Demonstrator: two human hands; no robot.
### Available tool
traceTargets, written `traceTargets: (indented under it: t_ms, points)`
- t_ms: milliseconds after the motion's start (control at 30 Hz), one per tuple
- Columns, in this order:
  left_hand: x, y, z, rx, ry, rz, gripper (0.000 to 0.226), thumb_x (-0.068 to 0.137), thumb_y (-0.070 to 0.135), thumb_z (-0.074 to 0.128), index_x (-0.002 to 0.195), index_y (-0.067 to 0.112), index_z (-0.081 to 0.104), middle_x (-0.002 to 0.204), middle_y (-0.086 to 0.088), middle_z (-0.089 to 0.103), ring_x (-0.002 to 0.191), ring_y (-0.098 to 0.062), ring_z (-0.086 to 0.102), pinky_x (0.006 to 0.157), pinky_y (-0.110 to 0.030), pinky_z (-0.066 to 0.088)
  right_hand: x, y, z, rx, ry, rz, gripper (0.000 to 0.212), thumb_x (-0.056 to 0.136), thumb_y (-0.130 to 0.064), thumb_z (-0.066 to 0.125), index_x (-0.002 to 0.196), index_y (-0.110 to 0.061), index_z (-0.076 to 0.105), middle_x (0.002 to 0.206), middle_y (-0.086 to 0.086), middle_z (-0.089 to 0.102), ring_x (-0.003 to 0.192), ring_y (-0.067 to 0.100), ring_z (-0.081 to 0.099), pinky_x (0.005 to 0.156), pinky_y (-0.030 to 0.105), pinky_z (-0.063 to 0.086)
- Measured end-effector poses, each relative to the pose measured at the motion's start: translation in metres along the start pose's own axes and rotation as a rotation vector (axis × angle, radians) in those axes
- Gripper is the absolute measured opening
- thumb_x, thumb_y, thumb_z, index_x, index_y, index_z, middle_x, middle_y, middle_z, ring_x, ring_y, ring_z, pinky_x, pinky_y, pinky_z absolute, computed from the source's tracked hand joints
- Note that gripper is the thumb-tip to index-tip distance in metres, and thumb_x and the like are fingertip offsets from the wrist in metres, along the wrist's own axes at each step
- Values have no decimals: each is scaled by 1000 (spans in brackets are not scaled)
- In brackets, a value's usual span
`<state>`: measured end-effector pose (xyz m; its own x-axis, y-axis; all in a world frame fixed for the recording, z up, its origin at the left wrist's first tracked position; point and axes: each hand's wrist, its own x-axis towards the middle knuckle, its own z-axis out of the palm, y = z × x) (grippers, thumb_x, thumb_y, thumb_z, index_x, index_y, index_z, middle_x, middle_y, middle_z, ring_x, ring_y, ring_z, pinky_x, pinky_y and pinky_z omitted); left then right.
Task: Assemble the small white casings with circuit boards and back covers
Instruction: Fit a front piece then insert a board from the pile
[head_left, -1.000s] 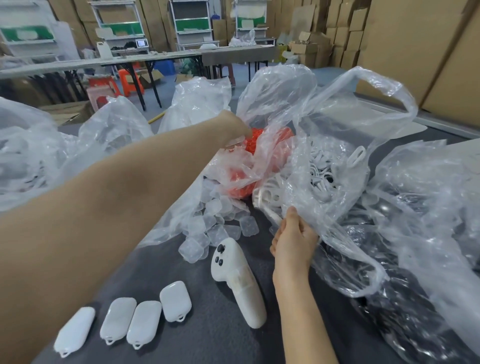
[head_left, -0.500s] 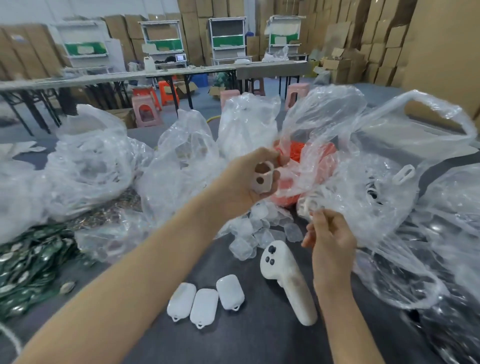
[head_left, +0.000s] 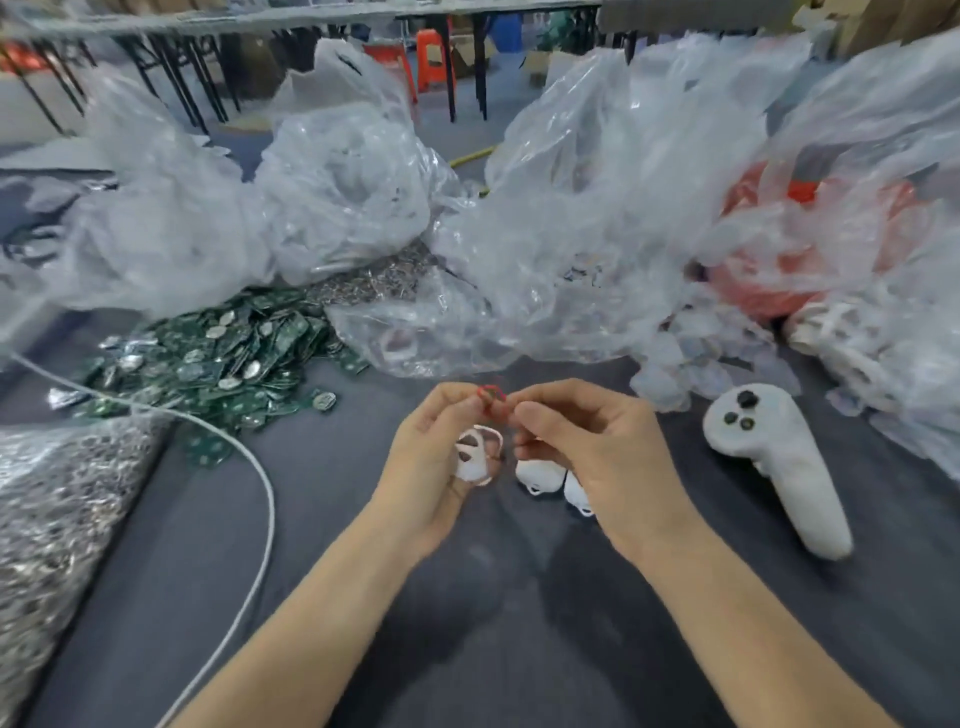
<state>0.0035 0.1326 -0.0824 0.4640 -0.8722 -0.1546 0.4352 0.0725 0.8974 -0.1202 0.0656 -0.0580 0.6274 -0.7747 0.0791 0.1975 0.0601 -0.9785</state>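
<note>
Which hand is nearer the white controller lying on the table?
Right. The right hand is just left of the white controller, apart from it; the left hand is farther left.

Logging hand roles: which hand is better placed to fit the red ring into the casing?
Probably the right hand: it pinches only the red ring, while the left hand holds the white casing just below.

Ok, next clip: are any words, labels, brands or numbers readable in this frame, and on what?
No text can be read in this frame.
Circuit boards: any print is too small and blurred to read.
White controller: buttons only, no legible mark.
White casing in the left hand, red ring pinched by the right hand: no marking shows.
Plastic bags: no print shows.
</note>
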Motion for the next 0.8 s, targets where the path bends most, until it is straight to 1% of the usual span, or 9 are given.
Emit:
traceTargets:
  t_ms: [67,267,433,533,600,667,700,733,800]
  points:
    - [-1,-6,-6,-7,-5,47,6,75,20,63,69,21,65,65,-1,62,52,-13,58,48,-22,47,2,2,6,-57,-3,-2,6,79,-5,72,81,-10,73,73,4,72,64,13,65,65,22,55]
    - [0,-7,-12,-2,-44,50,7,74,20,69,68,23,67,64,-1,61,49,-12,56,47,-21,48,4,17,13,-196,44,-41,17,82,-8,70,92,-22,71,73,-7,66,67,7,63,61,18,51]
    - [0,-8,-19,-10,-182,-40,13,80,16,62,70,21,69,66,-1,62,50,-10,57,47,-19,47,3,22,8,-103,14,12,13,84,-5,67,91,-16,69,79,-2,70,71,10,66,64,17,52]
    - [2,-8,-22,-35,-248,-57,15,82,16,59,71,19,68,61,-1,59,49,-10,55,48,-19,47,-1,22,5,-139,-28,48,6,82,-14,68,88,-13,66,69,-1,65,58,10,58,55,19,49]
    - [3,-9,-22,-36,-261,-64,16,84,18,58,71,17,68,61,-1,59,49,-9,54,47,-19,46,-2,24,5,-132,-8,71,15,76,-23,69,81,-10,64,66,1,63,57,11,55,54,21,47]
    - [5,-10,-21,-55,-235,-77,18,85,26,60,76,13,68,62,-2,59,48,-10,54,45,-19,46,-1,26,5,-63,32,104,19,72,-25,70,79,-8,64,73,3,69,63,15,63,60,23,52]
    - [5,-11,-20,-68,-219,-76,26,86,35,61,79,11,69,64,-3,61,47,-9,55,44,-18,46,-1,27,5,-18,48,118,19,70,-24,70,79,-8,64,82,3,72,69,16,67,64,24,54]
    - [5,-10,-20,-80,-201,-72,34,87,44,61,82,11,70,68,-4,63,46,-9,55,42,-18,46,0,27,4,30,61,127,19,69,-24,71,77,-9,64,91,4,73,76,18,70,66,25,55]
    - [5,-9,-18,-88,-144,-48,37,82,52,55,84,17,70,75,-4,65,43,-8,52,38,-14,42,0,26,3,124,65,124,18,67,-25,72,75,-11,65,101,7,73,84,24,72,69,25,55]
